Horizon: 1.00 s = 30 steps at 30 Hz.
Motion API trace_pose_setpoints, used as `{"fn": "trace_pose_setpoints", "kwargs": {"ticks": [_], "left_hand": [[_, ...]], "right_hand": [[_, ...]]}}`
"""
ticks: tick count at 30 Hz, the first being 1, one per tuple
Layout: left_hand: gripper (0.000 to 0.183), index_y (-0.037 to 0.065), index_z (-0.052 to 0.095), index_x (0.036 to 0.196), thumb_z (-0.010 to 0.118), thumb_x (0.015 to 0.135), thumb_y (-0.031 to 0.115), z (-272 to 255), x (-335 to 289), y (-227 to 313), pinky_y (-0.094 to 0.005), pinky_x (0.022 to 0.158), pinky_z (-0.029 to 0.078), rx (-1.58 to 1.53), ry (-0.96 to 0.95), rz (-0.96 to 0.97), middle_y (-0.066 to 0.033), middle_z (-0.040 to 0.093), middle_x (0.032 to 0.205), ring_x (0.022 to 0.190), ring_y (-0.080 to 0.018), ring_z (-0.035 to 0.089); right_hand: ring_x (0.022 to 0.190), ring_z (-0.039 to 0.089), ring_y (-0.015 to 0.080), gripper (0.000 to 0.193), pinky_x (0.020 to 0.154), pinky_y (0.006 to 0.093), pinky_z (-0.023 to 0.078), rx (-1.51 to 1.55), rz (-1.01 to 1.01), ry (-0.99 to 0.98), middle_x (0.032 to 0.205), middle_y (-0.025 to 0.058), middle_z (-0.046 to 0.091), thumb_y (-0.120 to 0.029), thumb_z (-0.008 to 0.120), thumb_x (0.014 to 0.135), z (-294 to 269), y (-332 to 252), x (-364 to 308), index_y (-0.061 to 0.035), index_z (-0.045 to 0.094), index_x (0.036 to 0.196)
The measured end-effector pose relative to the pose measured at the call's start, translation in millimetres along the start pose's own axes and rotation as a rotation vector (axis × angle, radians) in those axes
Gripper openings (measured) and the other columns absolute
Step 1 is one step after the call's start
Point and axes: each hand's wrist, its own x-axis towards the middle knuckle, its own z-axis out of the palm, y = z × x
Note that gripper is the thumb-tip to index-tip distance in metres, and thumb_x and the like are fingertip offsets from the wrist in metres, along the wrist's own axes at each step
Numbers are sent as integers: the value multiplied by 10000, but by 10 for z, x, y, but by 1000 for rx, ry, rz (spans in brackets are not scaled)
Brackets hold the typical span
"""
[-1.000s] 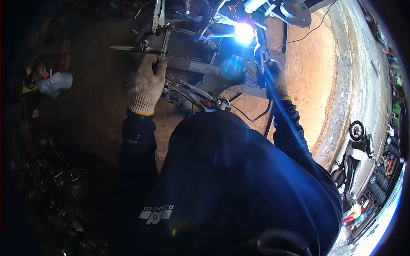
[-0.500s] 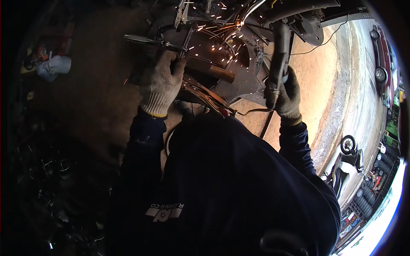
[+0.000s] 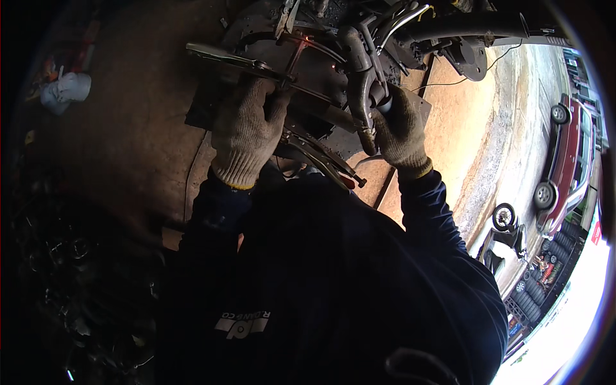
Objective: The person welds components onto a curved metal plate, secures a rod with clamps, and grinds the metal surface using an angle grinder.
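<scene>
My left hand [image 3: 249, 131], in a knitted work glove, is closed at a pair of metal locking pliers [image 3: 228, 59] clamped by a thin metal bar; its fingertips are partly hidden. My right hand [image 3: 403, 131], gloved too, grips a dark tool with a thick, bent body, apparently a welding torch [image 3: 360, 96]. The torch lies over the dark metal workpiece [image 3: 321, 58], its working end hard to make out. A small red glow [image 3: 304, 40] shows on an upright metal strip. More locking pliers [image 3: 324, 156] sit between my hands, nearer my body.
A thick dark pipe [image 3: 475, 27] crosses at the upper right, above a thin cable [image 3: 468, 80]. Outside on the right stand a red vehicle [image 3: 564, 160], a motorcycle [image 3: 504, 240] and stacked tyres [image 3: 529, 298]. A whitish container [image 3: 67, 90] stands at the far left.
The shower of orange sparks has stopped, leaving a red glow. My right hand has moved left with the torch, closer to my left hand. The view has shifted slightly.
</scene>
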Motion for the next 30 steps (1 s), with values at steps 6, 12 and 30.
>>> {"fn": "trace_pose_setpoints", "kwargs": {"ticks": [6, 12, 30], "left_hand": [[195, 81, 676, 1005, 748, 900, 230, -16, 21, 1, -355, 684, 576, -37, -6, 26, -74, 721, 924, 788, -248, 716], [193, 69, 657, 973, 754, 889, 213, -4, 11, -31, -358, 682, 562, -37, -27, -10, -78, 707, 894, 773, -251, 705], [211, 71, 639, 999, 759, 877, 194, 104, -16, -105, -352, 659, 570, 50, 24, 7, -60, 705, 858, 738, -238, 708]], "right_hand": [[943, 706, 270, 525, 821, 363, 551, -41, -40, 29, 1049, 178, 692, -262, 762, 904, 72, 41, 33, 18, 547, 1292], [977, 710, 277, 533, 844, 366, 552, -99, -38, 5, 1072, 187, 694, -272, 759, 906, 75, -15, 67, 21, 542, 1295], [933, 722, 252, 482, 814, 360, 564, -130, -5, -22, 1034, 170, 703, -233, 746, 914, 55, -67, 91, 0, 546, 1285]]}}
